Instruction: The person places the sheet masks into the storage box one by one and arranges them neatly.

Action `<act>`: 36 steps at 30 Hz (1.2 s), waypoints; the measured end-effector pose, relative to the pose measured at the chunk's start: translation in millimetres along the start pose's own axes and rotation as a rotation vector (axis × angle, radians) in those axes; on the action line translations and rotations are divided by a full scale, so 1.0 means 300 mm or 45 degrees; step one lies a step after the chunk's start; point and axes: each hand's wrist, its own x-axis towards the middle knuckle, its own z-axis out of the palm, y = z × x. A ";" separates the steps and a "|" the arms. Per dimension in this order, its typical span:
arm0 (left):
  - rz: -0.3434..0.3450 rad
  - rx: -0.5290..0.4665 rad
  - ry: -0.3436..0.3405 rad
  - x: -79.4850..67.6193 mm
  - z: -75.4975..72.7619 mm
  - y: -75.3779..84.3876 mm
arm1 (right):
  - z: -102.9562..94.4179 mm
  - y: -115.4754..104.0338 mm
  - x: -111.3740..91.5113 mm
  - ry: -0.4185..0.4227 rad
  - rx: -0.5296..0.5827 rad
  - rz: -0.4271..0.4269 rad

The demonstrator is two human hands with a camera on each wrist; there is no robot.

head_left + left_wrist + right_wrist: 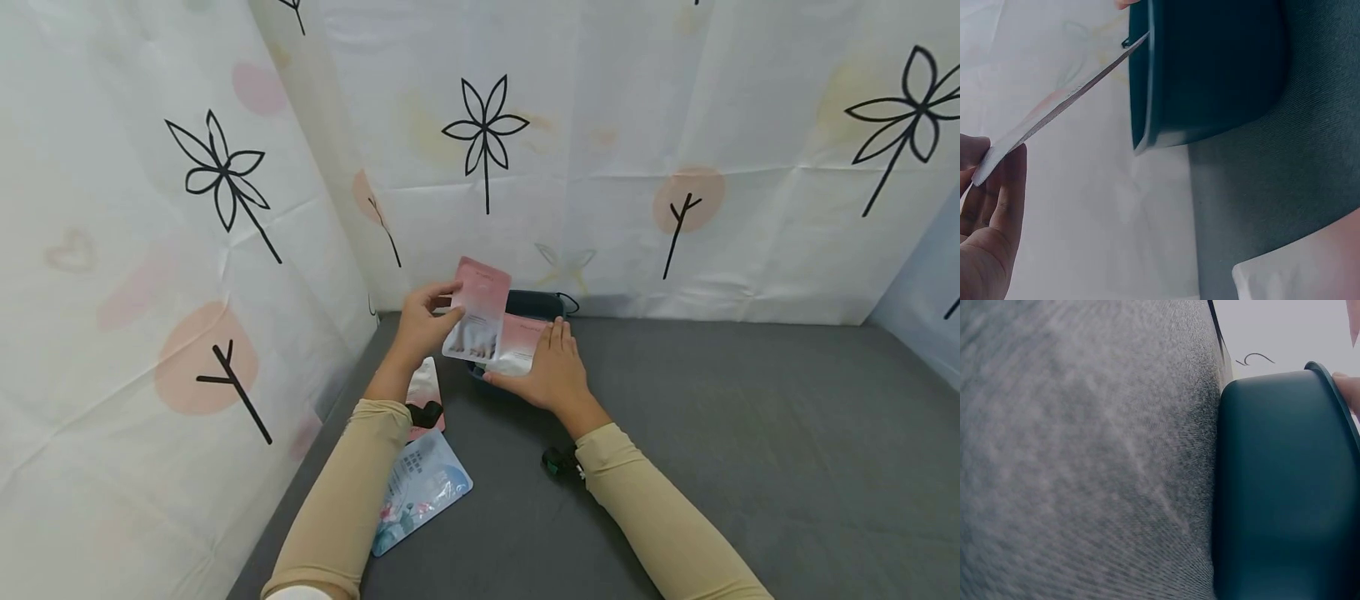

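Observation:
My left hand (426, 321) pinches a pink-and-white flat packet (480, 304) by its left edge, thumb in front. In the left wrist view the packet (1054, 112) appears almost edge-on, tilted, its far end at the rim of a dark teal bin (1222, 69). A second pink-and-white packet (522, 337) lies at the bin's mouth, partly behind the first. My right hand (555, 371) reaches over the bin with straight fingers along this packet's right side and the thumb spread to the left. In the right wrist view, a fingertip (1349, 390) shows at the bin's rim.
Left of the bin, partly behind the left forearm, lies another pink-and-white packet (425, 379). Nearer on the grey table (712, 433) is a light blue packet (423, 492) with a floral print. A patterned white cloth (600, 108) hangs behind the bin and along the left.

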 end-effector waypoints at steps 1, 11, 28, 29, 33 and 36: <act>-0.008 0.009 -0.009 0.002 0.006 -0.005 | -0.001 -0.001 -0.001 -0.002 0.001 0.003; -0.038 0.081 -0.144 0.017 0.053 -0.026 | -0.007 -0.001 -0.005 0.001 -0.019 -0.003; -0.004 0.330 -0.339 0.032 0.085 -0.052 | -0.011 -0.002 -0.004 0.045 -0.019 -0.028; -0.019 0.323 -0.337 0.029 0.081 -0.053 | -0.011 -0.002 -0.005 0.046 -0.016 -0.027; -0.072 0.302 -0.322 0.014 0.058 -0.057 | -0.011 -0.003 -0.008 0.039 -0.010 -0.026; -0.101 0.308 -0.292 -0.003 0.030 -0.060 | -0.008 -0.001 -0.009 0.035 -0.004 -0.020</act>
